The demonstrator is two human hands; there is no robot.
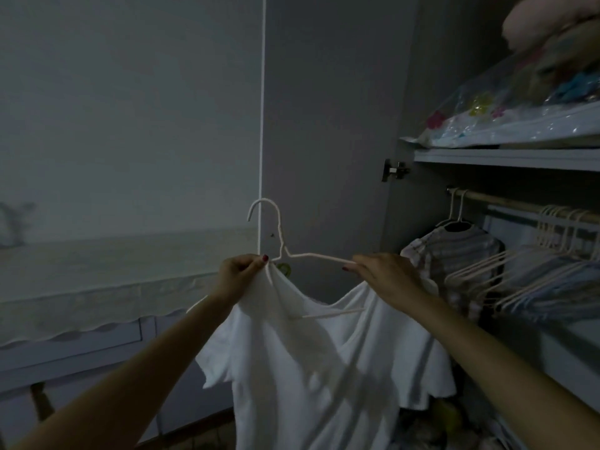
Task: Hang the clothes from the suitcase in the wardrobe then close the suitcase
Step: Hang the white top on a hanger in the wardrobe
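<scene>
Head view: wardrobe (pixel 506 159) holds hung clothes (pixel 454 251); hands grip hanger (pixel 311 254) and shirt (pixel 311 368).

- You're holding a white T-shirt (pixel 311 368): soft matt cloth, creasing in folds.
- Hanger (pixel 282 254) is looking like thin wire with a white matt coating.
- Wardrobe rail (pixel 506 203) is reading as pale wood, dull finish.
- Door hinge (pixel 394 170) is showing bare, slightly shiny metal.
- Shelf bag (pixel 506 121) is glinting: glossy clear plastic.
- Wardrobe door (pixel 324 125) is looking smooth, matt grey.
</scene>
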